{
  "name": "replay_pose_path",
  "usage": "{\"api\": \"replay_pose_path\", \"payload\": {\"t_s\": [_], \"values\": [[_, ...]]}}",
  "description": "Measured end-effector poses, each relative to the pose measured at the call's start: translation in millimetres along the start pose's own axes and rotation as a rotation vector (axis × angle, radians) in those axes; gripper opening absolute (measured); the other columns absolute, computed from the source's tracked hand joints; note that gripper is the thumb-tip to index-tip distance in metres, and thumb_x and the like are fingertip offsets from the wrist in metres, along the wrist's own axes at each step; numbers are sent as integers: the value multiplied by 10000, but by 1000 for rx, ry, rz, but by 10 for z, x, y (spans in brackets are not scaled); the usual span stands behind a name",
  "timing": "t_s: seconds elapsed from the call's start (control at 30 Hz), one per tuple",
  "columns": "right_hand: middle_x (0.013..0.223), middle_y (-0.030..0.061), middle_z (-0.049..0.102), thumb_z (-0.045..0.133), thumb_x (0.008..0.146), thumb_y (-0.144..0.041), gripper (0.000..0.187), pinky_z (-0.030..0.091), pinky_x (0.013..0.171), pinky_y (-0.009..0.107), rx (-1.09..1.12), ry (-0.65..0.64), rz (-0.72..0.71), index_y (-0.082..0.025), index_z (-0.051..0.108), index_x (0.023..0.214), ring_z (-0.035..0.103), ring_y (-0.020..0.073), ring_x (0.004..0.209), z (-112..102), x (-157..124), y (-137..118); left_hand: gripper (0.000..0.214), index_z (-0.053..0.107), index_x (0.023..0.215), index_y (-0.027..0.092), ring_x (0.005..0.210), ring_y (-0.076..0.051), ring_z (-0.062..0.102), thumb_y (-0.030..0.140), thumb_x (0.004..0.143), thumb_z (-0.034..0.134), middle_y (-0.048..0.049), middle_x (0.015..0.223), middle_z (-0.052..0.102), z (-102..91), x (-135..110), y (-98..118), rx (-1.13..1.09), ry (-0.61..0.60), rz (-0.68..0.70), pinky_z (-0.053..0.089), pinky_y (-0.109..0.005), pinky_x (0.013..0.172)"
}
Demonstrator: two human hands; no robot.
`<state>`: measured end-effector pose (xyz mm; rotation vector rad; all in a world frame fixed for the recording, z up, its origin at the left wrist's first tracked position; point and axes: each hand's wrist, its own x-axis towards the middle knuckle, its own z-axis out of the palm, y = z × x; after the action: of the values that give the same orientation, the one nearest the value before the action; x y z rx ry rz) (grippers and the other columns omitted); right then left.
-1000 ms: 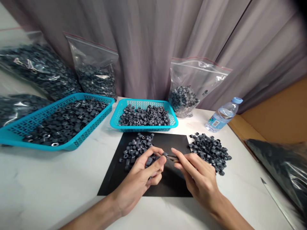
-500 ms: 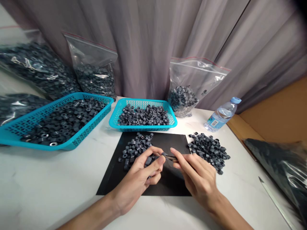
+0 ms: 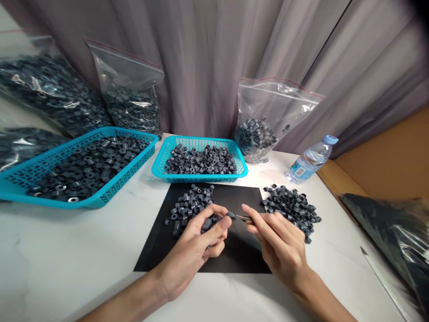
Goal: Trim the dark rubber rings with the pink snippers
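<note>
A small dark grey ring sits pinched at the fingertips of the left hand, held above a black mat that lies on a white table. The left hand's fingers are curled closed, and several more grey rings appear to be cupped in its palm. The right hand faces it, fingers closed around a thin metal tool whose tip meets the pinched ring.

On the mat just beyond the left hand lies a loose heap of grey rings. A second heap of the same rings lies on the table just beside the mat's right edge, near the right hand.

Behind the mat stands a small turquoise basket filled with rings. To its left, a larger turquoise basket holds bigger dark rings. Behind the baskets, clear zip bags of rings lean against a grey curtain; another such bag stands to the right of the small basket. A plastic water bottle lies on its side near the table's right edge. A dark plastic bag rests at the far right, beside a brown cardboard surface, with a thin blade on the table in front of it.
</note>
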<state>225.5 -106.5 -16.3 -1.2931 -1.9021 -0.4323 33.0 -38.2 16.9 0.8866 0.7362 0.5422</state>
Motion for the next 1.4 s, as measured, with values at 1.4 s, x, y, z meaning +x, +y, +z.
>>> {"api": "replay_pose_path", "payload": {"t_s": [1.4], "values": [[793,35,652,557,959,-109,540,426,634,255,-55,-25,1,-175,432,1480,535,133,655,40,12,-46,269,606,1019,257,593,-61,310,415,834,720,58,723,452,-18,28,-39,4,58,-15,256,-213,579]]}}
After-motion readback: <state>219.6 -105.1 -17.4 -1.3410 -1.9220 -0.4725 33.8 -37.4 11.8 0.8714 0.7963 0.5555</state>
